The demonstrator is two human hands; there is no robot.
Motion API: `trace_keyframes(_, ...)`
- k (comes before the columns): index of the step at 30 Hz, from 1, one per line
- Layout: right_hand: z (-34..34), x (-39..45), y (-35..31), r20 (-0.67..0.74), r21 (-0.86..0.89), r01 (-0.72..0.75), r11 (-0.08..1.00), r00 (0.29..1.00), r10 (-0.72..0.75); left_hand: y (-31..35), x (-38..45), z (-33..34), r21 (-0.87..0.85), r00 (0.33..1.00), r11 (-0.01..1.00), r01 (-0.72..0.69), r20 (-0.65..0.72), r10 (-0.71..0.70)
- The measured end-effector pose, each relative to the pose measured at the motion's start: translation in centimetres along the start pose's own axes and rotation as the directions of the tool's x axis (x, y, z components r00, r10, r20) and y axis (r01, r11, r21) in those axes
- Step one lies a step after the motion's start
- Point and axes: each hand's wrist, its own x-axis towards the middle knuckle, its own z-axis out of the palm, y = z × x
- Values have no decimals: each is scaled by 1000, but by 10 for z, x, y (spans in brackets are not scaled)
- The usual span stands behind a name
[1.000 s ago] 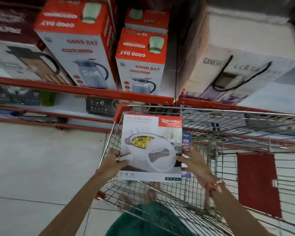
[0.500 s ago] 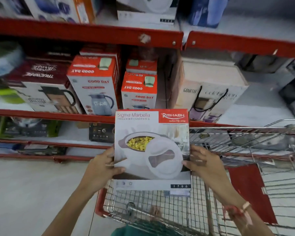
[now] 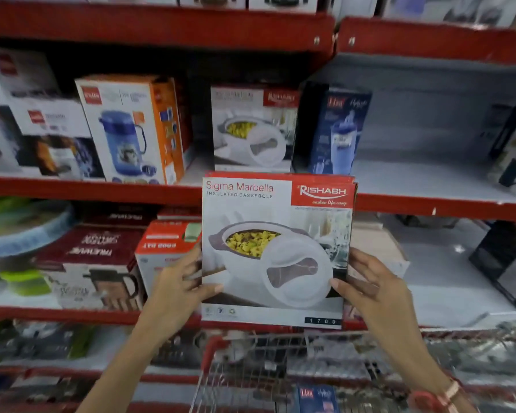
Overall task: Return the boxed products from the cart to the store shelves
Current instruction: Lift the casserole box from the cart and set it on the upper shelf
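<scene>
Nearest, at the bottom edge, a wire cart (image 3: 251, 374) with a red front corner, blurred, holding at least one small blue box (image 3: 316, 397) inside its basket; other contents too smeared to name. Above the cart's front rim, a square casserole box (image 3: 276, 248), printed "Sigma Marbella Insulated Casserole", held upright and face-on in mid-air, clear of both cart and shelves. Left hand (image 3: 176, 281) pressed flat against the box's left edge, thumb wrapped over the front face; right hand (image 3: 373, 287) mirrored on the right edge, thumb on the front, fingers out of sight behind. Both pinching the box between them, neither spread free. Probably stiff thin cardboard around a bulky but fairly light plastic vessel: glossy faces likely a little slippery, corners easily dented, so best gripped low on the two side edges as here, or supported under the bottom edge. Beyond, red-edged shelves (image 3: 429, 204). On the middle shelf, straight behind the held box's top edge, a matching casserole box (image 3: 251, 126) standing near the front lip, a blue bottle box (image 3: 331, 129) just beside it on the right and an orange jug box (image 3: 131, 126) to its left. Bare shelf to the right of the bottle box, likely room there.
</scene>
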Motion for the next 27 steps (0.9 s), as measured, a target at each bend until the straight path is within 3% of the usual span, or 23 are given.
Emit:
trace_keyframes(6, 8, 69, -58, -96, 17, 197, 980, 976, -195, 64, 76, -19, 73, 977, 980, -183, -93, 189)
trace_keyframes(11, 25, 135, -83, -158, 23, 264, 964, 953, -257, 94, 138, -31, 201, 939, 938, -282, -146, 313)
trace_keyframes(19, 74, 217, -57, -204, -76, 275, 958, 937, -285, 51, 210, -24, 388, 886, 903, -187, -331, 326)
trace_keyframes(27, 97, 243, -26, -182, -118, 239, 964, 949, -258, 17, 232, -20, 399, 908, 911, -106, -335, 252)
